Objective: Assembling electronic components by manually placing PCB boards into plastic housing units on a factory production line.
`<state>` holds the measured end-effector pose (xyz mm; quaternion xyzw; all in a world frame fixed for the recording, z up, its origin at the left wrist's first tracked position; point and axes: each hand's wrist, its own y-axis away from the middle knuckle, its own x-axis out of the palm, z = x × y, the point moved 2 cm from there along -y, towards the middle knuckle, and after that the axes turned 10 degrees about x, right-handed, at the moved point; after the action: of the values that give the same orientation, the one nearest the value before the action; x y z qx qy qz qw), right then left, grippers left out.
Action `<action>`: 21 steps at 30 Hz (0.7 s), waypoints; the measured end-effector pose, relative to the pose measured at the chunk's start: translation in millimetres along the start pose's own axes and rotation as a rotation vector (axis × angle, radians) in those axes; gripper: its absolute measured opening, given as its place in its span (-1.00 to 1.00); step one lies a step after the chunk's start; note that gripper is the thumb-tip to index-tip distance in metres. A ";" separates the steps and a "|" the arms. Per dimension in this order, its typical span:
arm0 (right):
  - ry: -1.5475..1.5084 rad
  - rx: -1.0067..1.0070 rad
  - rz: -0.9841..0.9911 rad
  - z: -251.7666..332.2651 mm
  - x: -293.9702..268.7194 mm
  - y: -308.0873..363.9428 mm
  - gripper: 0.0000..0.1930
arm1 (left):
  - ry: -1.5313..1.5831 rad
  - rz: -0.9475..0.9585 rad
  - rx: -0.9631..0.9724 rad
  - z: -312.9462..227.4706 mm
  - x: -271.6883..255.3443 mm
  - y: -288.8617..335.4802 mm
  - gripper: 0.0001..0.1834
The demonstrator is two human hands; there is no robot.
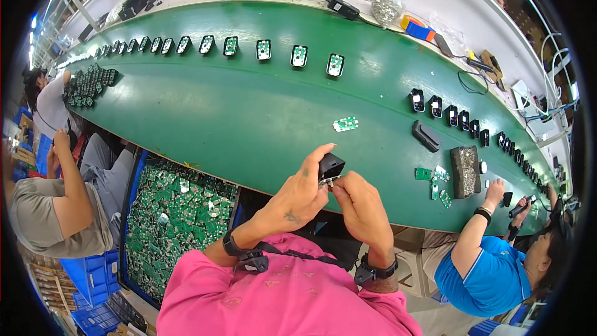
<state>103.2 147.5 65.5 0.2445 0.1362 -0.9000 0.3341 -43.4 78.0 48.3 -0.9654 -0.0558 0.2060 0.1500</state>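
Observation:
In front of my chest, over the near edge of the green table, my left hand (292, 198) is closed around a small black plastic housing (332, 164). My right hand (362, 204) pinches at the housing's lower edge, where a pale, shiny bit shows between the fingertips; its kind cannot be made out. Both hands meet there, and the fingers hide much of the housing's near side. Beyond them on the tabletop lies a loose green-and-white circuit board (346, 124). A closed black plastic case (426, 135) rests to the right of that board.
A row of black housings with boards (299, 56) runs along the far left; more housings (435, 106) curve away right. A dark rough block (465, 172) stands beside several loose boards (435, 188). A blue-edged bin (138, 174) of boards sits low left. Co-workers sit on both sides.

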 end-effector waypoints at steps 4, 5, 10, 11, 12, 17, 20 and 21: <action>-0.006 -0.022 -0.036 -3.1 3.6 1.5 -0.96 | 0.086 -0.014 -0.056 -1.5 -0.6 -0.6 -0.28; 0.004 -0.033 -0.033 -2.3 1.8 1.4 -0.95 | 0.088 -0.014 -0.056 -1.0 -0.4 -0.3 -0.28; 0.063 -0.107 0.026 -3.0 -5.6 0.2 -0.95 | 0.097 0.034 -0.051 -1.4 -0.6 1.1 -0.27; 0.060 -0.099 0.050 -2.8 -6.8 0.3 -0.95 | 0.097 0.031 -0.051 -2.9 -1.2 1.0 -0.27; 0.057 -0.090 0.075 -2.6 -7.1 0.4 -0.95 | 0.107 0.051 -0.065 -4.4 -1.6 1.0 -0.27; 0.015 -0.103 0.047 -5.2 -2.2 -1.1 -0.95 | 0.079 0.062 -0.064 -9.3 -4.7 2.8 -0.25; 0.022 -0.099 -0.001 -2.8 4.0 -1.5 -0.94 | 0.006 0.037 -0.026 -9.0 -4.9 2.2 -0.26; 0.040 -0.098 -0.038 -2.0 5.4 -0.9 -0.94 | -0.002 0.024 -0.039 -9.6 -3.4 1.6 -0.27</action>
<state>99.7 146.0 61.0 0.2433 0.1913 -0.8933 0.3258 -42.5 73.4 57.4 -0.9685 -0.0483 0.2075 0.1286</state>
